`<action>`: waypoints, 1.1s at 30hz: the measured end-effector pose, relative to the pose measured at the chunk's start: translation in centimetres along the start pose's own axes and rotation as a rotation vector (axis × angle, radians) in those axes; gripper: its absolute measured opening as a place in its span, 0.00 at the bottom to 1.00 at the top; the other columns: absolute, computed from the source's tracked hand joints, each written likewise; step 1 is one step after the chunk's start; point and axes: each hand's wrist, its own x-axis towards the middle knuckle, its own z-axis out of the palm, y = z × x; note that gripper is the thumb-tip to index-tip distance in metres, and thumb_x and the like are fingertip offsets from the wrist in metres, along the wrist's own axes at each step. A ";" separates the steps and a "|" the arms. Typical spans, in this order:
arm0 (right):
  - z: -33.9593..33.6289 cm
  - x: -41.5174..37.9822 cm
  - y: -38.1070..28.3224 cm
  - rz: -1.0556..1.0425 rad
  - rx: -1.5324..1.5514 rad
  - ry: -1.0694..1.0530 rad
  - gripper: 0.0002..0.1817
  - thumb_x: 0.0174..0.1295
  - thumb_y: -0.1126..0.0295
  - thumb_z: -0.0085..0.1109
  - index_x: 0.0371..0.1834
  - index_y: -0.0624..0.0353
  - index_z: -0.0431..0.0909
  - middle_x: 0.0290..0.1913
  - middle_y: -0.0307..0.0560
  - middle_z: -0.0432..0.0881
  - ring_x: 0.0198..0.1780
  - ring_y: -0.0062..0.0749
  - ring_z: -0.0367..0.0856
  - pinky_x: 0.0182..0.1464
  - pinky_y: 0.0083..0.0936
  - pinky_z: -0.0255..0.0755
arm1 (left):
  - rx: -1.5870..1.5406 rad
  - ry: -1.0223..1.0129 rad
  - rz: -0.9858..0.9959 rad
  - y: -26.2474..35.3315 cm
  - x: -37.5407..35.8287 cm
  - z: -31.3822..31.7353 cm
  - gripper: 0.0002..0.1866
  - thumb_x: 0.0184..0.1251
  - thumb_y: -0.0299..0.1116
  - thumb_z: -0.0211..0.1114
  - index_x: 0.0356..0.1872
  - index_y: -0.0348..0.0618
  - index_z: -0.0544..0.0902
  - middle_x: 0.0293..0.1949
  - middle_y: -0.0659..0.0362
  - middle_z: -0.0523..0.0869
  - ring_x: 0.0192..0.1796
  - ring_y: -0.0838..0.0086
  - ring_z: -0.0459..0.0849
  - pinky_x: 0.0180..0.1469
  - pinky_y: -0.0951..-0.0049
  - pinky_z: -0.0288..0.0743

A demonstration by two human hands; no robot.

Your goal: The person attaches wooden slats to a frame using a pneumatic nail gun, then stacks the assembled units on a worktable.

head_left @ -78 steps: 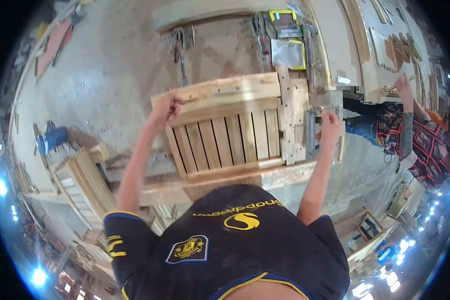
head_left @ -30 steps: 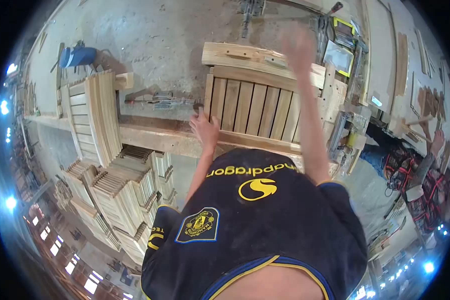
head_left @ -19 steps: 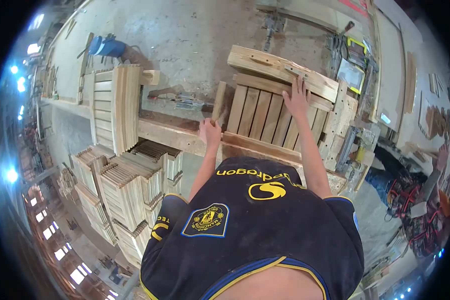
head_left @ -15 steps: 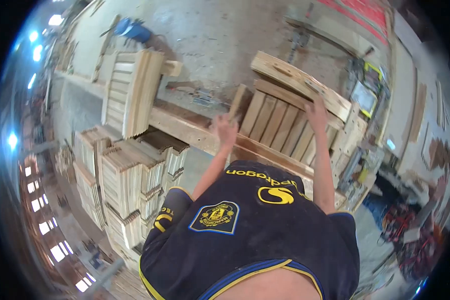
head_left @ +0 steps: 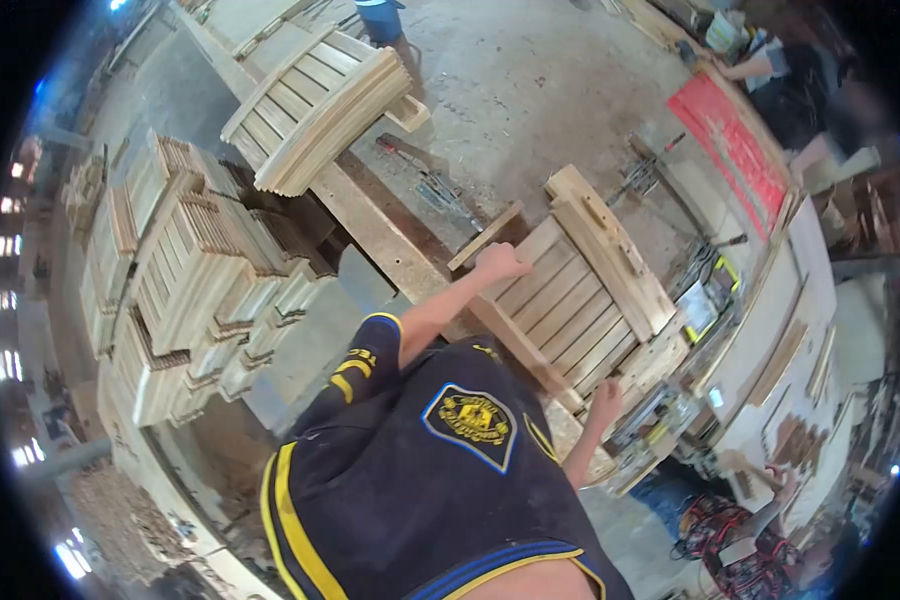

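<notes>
A slatted wooden panel point(head_left: 570, 305) lies on the workbench in front of me, with a thick wooden rail point(head_left: 615, 255) along its far side. My left hand point(head_left: 503, 262) is closed at the panel's left end; what its fingers hold, if anything, is hidden. Just beyond that hand a short wooden strip point(head_left: 488, 234) lies at a slant. Closed too, my right hand point(head_left: 606, 400) is by the panel's near right corner, and I cannot make out anything in its fingers.
Stacked slatted panels point(head_left: 195, 255) stand on the left, and more panels point(head_left: 315, 110) lie on the bench's far left end. A blue bucket point(head_left: 380, 18) is on the floor. Clamps point(head_left: 440, 190) lie behind the bench. Other people point(head_left: 815, 90) are at the right.
My view has turned. My right hand has left the panel's far rail and come back to the near right corner. My left hand has shifted from the short strip's end to the panel's left end.
</notes>
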 end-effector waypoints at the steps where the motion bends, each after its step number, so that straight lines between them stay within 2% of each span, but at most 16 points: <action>1: -0.1 -0.6 -0.4 0.049 0.090 0.020 0.16 0.59 0.62 0.57 0.42 0.63 0.79 0.38 0.52 0.83 0.41 0.41 0.81 0.46 0.33 0.72 | 0.022 -0.195 0.146 0.7 -0.7 -1.7 0.37 0.40 0.58 0.69 0.45 0.35 0.81 0.45 0.48 0.84 0.48 0.58 0.82 0.50 0.59 0.75; 2: -0.3 -1.0 -0.7 0.102 0.182 0.033 0.17 0.59 0.61 0.56 0.41 0.64 0.78 0.38 0.54 0.82 0.42 0.44 0.80 0.46 0.34 0.72 | -0.039 -0.168 0.299 2.1 -2.1 -2.6 0.30 0.38 0.55 0.70 0.36 0.37 0.85 0.38 0.50 0.86 0.40 0.61 0.85 0.43 0.64 0.78; 4: -1.0 -0.4 -1.4 0.085 -0.014 0.029 0.17 0.60 0.59 0.56 0.41 0.64 0.78 0.37 0.56 0.82 0.42 0.45 0.80 0.46 0.35 0.72 | -0.423 -0.426 0.459 5.3 -4.8 -3.1 0.27 0.42 0.51 0.70 0.32 0.32 0.82 0.32 0.46 0.84 0.35 0.61 0.83 0.38 0.64 0.76; 7: -0.6 1.1 -1.3 0.044 -0.310 0.031 0.23 0.64 0.53 0.50 0.45 0.64 0.77 0.38 0.63 0.81 0.44 0.54 0.79 0.46 0.42 0.71 | -0.371 -0.219 0.703 10.8 -8.4 -2.0 0.19 0.42 0.39 0.64 0.26 0.29 0.80 0.26 0.43 0.82 0.29 0.58 0.81 0.33 0.61 0.74; 10: 0.4 4.3 0.3 -0.044 -0.230 0.002 0.27 0.67 0.49 0.44 0.47 0.67 0.75 0.40 0.59 0.83 0.44 0.52 0.80 0.47 0.42 0.71 | -0.551 -0.081 0.782 11.4 -12.7 -5.8 0.17 0.41 0.36 0.64 0.24 0.26 0.80 0.24 0.39 0.82 0.29 0.53 0.83 0.34 0.60 0.75; 12: 1.0 4.9 -2.4 -0.132 0.208 -0.026 0.30 0.68 0.45 0.41 0.48 0.64 0.76 0.36 0.48 0.83 0.35 0.38 0.80 0.36 0.34 0.72 | -0.698 -0.089 0.801 9.1 -14.2 -9.9 0.19 0.44 0.38 0.63 0.23 0.25 0.79 0.24 0.38 0.81 0.29 0.52 0.83 0.34 0.59 0.75; 13: 1.2 4.7 -3.8 -0.145 0.192 -0.035 0.30 0.68 0.45 0.41 0.48 0.64 0.76 0.36 0.48 0.83 0.35 0.38 0.80 0.36 0.34 0.72 | -0.718 -0.079 0.796 7.0 -14.6 -12.4 0.19 0.44 0.38 0.63 0.23 0.25 0.79 0.24 0.38 0.81 0.29 0.52 0.83 0.34 0.59 0.75; 15: 1.8 3.8 -10.0 -0.060 0.476 -0.108 0.25 0.67 0.46 0.44 0.42 0.59 0.77 0.28 0.39 0.77 0.27 0.26 0.73 0.27 0.25 0.64 | -0.813 -0.127 0.702 2.4 -14.6 -16.4 0.22 0.47 0.41 0.64 0.26 0.23 0.79 0.27 0.37 0.81 0.31 0.52 0.84 0.36 0.62 0.76; 17: 4.1 2.0 -18.8 0.124 0.591 -0.174 0.20 0.65 0.48 0.49 0.35 0.56 0.77 0.22 0.34 0.72 0.22 0.19 0.66 0.22 0.20 0.57 | -0.779 -0.082 0.544 -2.7 -14.1 -19.4 0.29 0.49 0.43 0.66 0.40 0.20 0.77 0.35 0.37 0.83 0.41 0.54 0.83 0.45 0.65 0.73; 18: 5.5 0.7 -22.1 0.158 0.611 -0.199 0.18 0.64 0.50 0.52 0.31 0.54 0.77 0.19 0.31 0.69 0.19 0.15 0.62 0.20 0.17 0.54 | -0.746 0.029 0.566 -5.7 -13.4 -20.2 0.27 0.50 0.44 0.66 0.36 0.22 0.79 0.33 0.39 0.83 0.36 0.57 0.83 0.40 0.63 0.74; 21: 11.1 1.5 -26.1 0.012 0.370 -0.170 0.18 0.61 0.56 0.58 0.32 0.63 0.80 0.24 0.39 0.76 0.23 0.21 0.66 0.24 0.22 0.62 | -0.763 0.238 0.572 -15.7 -11.8 -22.6 0.26 0.52 0.47 0.66 0.34 0.26 0.81 0.29 0.44 0.83 0.31 0.62 0.83 0.31 0.62 0.74; 23: 15.1 2.5 -28.8 -0.169 0.285 -0.160 0.21 0.60 0.56 0.59 0.35 0.68 0.80 0.27 0.45 0.79 0.28 0.28 0.72 0.31 0.27 0.68 | -0.827 0.031 0.294 -22.0 -12.7 -24.9 0.27 0.53 0.51 0.64 0.36 0.29 0.82 0.28 0.45 0.83 0.30 0.63 0.83 0.31 0.64 0.75; 25: 19.0 2.4 -33.7 -0.412 0.189 -0.201 0.23 0.58 0.53 0.60 0.33 0.69 0.79 0.24 0.40 0.77 0.28 0.25 0.72 0.32 0.25 0.68 | -0.769 0.192 0.088 -26.3 -15.1 -26.1 0.26 0.53 0.51 0.64 0.36 0.32 0.83 0.29 0.45 0.84 0.29 0.61 0.84 0.30 0.64 0.75; 27: 22.5 2.9 -38.6 -0.597 -0.090 -0.195 0.24 0.58 0.54 0.60 0.37 0.70 0.80 0.25 0.45 0.78 0.29 0.28 0.73 0.35 0.27 0.69 | -0.809 0.330 0.038 -30.0 -15.8 -25.8 0.27 0.53 0.52 0.64 0.34 0.31 0.82 0.30 0.45 0.84 0.32 0.59 0.85 0.31 0.63 0.76; 29: 25.1 1.8 -44.3 -0.669 -0.073 -0.307 0.22 0.58 0.55 0.60 0.37 0.68 0.80 0.26 0.50 0.79 0.29 0.34 0.75 0.35 0.30 0.69 | -0.851 0.461 -0.019 -32.9 -14.5 -25.1 0.28 0.53 0.53 0.64 0.32 0.29 0.82 0.31 0.44 0.85 0.34 0.57 0.85 0.33 0.62 0.76; 33: 30.3 0.6 -54.6 -0.957 -0.063 -0.305 0.20 0.58 0.57 0.60 0.36 0.67 0.81 0.24 0.50 0.78 0.26 0.33 0.72 0.33 0.31 0.68 | -0.849 0.709 -0.105 -36.2 -13.3 -26.9 0.35 0.54 0.54 0.62 0.43 0.23 0.73 0.38 0.38 0.83 0.42 0.51 0.84 0.41 0.59 0.77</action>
